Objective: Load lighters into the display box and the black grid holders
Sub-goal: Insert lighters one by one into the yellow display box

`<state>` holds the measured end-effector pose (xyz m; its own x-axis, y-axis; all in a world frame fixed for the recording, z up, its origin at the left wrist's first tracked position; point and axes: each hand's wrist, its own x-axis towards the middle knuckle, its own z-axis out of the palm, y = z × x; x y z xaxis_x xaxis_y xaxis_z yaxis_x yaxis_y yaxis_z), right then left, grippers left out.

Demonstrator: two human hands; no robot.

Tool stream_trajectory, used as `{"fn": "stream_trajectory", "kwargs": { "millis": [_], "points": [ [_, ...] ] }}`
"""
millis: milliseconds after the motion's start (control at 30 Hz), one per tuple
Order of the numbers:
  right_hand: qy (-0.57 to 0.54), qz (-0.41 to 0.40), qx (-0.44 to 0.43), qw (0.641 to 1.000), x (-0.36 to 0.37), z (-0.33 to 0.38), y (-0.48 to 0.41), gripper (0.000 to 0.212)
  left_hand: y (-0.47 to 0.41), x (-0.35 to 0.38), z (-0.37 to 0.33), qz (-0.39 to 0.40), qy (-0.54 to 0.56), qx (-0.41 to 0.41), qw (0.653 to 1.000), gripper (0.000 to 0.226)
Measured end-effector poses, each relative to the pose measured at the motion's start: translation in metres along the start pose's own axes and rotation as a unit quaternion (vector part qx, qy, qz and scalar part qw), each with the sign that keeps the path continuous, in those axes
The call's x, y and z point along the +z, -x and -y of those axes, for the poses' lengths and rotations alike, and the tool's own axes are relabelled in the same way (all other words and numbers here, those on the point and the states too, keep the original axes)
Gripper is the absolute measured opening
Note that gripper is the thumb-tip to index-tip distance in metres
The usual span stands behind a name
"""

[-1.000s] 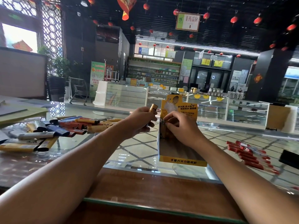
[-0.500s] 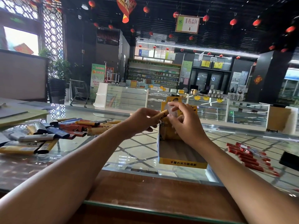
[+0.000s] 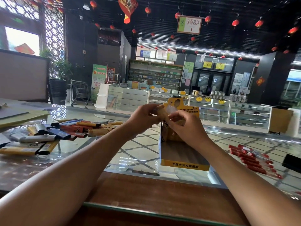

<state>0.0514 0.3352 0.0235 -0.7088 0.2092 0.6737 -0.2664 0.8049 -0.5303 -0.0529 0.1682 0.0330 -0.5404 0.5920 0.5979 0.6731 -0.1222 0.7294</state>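
Left hand [image 3: 143, 117] and right hand [image 3: 187, 128] pinch a slim yellow plastic lighter [image 3: 162, 112] between them; it is probably light, stiff and slick, so grip it mid-body.

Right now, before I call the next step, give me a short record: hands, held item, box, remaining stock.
left hand: grips one end of a tan lighter
right hand: pinches its other end, above the box
display box: open, a few lighters at the far end, near part bare
loose lighters: heap on the glass counter, left
red lighters: row on the right
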Motion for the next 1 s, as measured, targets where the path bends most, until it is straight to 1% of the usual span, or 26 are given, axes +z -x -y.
{"fn": "stream_trajectory", "kwargs": {
  "millis": [100, 200, 300, 433, 567, 667, 767, 833, 900, 1000],
  "points": [
    [-0.002, 0.024, 0.007, 1.000, 0.001, 0.000, 0.001, 0.014, 0.001, 0.001, -0.005, 0.001, 0.021, -0.007, 1.000, 0.031],
    [-0.001, 0.036, 0.008, 0.999, 0.000, 0.001, 0.001, 0.012, 0.000, 0.001, -0.006, -0.006, 0.030, -0.015, 0.999, 0.021],
    [-0.022, 0.010, 0.012, 1.000, -0.001, 0.004, 0.000, 0.019, -0.001, 0.002, -0.004, -0.012, 0.026, -0.002, 1.000, 0.012],
    [-0.052, -0.021, -0.019, 0.998, -0.003, 0.005, 0.000, 0.031, 0.000, 0.004, -0.004, 0.007, 0.000, 0.012, 1.000, 0.011],
    [-0.055, -0.029, -0.032, 0.998, -0.002, 0.005, 0.000, 0.025, 0.002, 0.004, -0.005, 0.030, -0.017, 0.012, 0.999, 0.010],
    [-0.057, -0.034, -0.028, 0.997, -0.004, 0.005, -0.001, 0.020, 0.000, 0.004, -0.005, 0.013, -0.030, 0.005, 0.999, 0.014],
    [-0.046, -0.034, -0.023, 0.998, -0.004, 0.003, -0.002, 0.018, -0.004, 0.003, -0.001, -0.029, -0.045, -0.028, 0.998, 0.026],
    [-0.027, -0.027, -0.027, 0.999, -0.004, 0.000, -0.002, 0.017, -0.007, 0.001, 0.006, -0.039, -0.075, -0.056, 0.995, 0.026],
    [-0.011, -0.010, -0.019, 1.000, -0.002, -0.002, -0.001, 0.017, -0.008, 0.000, 0.015, -0.017, -0.097, -0.103, 0.990, 0.022],
    [0.009, 0.008, -0.016, 1.000, -0.001, -0.005, -0.001, 0.017, -0.009, 0.001, 0.023, 0.038, -0.117, -0.162, 0.979, 0.030]
  ]
}}
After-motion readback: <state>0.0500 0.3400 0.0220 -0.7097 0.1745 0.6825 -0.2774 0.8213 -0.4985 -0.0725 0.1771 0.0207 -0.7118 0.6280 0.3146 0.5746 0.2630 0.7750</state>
